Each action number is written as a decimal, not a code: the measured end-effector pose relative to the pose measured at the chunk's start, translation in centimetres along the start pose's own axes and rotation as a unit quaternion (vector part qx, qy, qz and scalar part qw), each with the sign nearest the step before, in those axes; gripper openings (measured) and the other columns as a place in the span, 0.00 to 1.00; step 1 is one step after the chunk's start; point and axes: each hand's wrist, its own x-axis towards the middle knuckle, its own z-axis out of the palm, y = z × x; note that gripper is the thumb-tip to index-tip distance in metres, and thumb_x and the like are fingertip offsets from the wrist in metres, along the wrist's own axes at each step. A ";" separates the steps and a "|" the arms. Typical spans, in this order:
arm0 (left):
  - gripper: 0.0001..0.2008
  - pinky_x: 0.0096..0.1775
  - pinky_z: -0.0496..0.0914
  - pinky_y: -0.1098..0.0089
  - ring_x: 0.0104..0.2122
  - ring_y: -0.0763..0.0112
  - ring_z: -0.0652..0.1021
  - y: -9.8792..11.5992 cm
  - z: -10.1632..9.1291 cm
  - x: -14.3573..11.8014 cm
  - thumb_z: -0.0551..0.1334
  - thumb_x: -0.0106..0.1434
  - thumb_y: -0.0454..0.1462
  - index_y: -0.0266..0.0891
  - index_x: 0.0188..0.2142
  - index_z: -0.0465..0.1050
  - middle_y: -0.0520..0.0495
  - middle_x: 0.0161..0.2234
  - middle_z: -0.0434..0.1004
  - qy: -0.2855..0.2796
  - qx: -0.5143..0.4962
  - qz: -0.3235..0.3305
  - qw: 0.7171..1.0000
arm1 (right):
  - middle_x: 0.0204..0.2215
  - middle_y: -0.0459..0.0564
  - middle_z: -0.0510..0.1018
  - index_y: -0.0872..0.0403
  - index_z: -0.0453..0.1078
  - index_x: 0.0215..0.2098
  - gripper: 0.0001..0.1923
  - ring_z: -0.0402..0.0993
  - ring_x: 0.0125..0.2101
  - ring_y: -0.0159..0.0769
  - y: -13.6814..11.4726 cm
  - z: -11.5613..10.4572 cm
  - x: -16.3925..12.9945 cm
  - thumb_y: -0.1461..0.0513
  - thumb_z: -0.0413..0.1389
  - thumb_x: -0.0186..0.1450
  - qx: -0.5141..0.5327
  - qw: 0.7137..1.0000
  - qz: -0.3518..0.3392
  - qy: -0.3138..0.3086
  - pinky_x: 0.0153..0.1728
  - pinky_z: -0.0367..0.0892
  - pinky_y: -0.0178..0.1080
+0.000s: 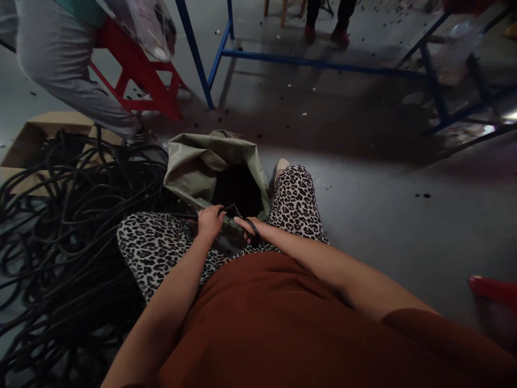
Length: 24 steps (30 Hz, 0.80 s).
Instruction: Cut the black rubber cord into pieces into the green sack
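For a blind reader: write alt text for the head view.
A seated person's left hand and right hand hold a black cable over an open green sack between their knees. Tangled black cables cover the floor alongside.

Black cable (60, 215), grey-green sack (197, 161), leopard-print trousers (299, 199), rust-brown shirt (283, 323).
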 end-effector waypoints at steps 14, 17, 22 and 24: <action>0.15 0.50 0.63 0.64 0.47 0.63 0.74 0.3 0.1 -0.1 0.57 0.61 0.40 0.41 0.46 0.72 0.45 0.44 0.77 -0.026 -0.058 0.058 0.996 | 0.12 0.43 0.67 0.59 0.67 0.37 0.27 0.65 0.09 0.30 0.4 0.2 0.5 0.43 0.47 0.66 0.035 0.999 -0.014 0.011 0.11 0.63 0.29; 0.16 0.51 0.62 0.63 0.47 0.62 0.74 0.1 -0.1 -0.1 0.56 0.61 0.41 0.41 0.47 0.71 0.45 0.45 0.76 -0.017 -0.046 0.062 0.997 | 0.12 0.42 0.66 0.59 0.66 0.36 0.25 0.64 0.09 0.30 0.2 0.0 0.3 0.44 0.48 0.66 0.037 0.999 -0.021 0.024 0.10 0.62 0.30; 0.17 0.51 0.60 0.60 0.47 0.60 0.73 -0.5 -0.3 -0.2 0.54 0.62 0.42 0.40 0.48 0.71 0.43 0.45 0.76 -0.005 0.002 0.048 0.999 | 0.11 0.42 0.65 0.59 0.66 0.36 0.23 0.63 0.09 0.30 0.1 -0.2 0.3 0.46 0.48 0.67 0.041 0.998 -0.019 0.051 0.10 0.59 0.29; 0.17 0.50 0.61 0.61 0.46 0.61 0.74 -0.6 -0.3 -0.1 0.53 0.63 0.42 0.40 0.47 0.71 0.43 0.44 0.77 -0.022 0.003 0.046 0.999 | 0.11 0.42 0.65 0.59 0.67 0.36 0.23 0.63 0.08 0.30 0.1 -0.2 0.4 0.47 0.48 0.67 0.050 0.997 -0.014 0.056 0.09 0.59 0.29</action>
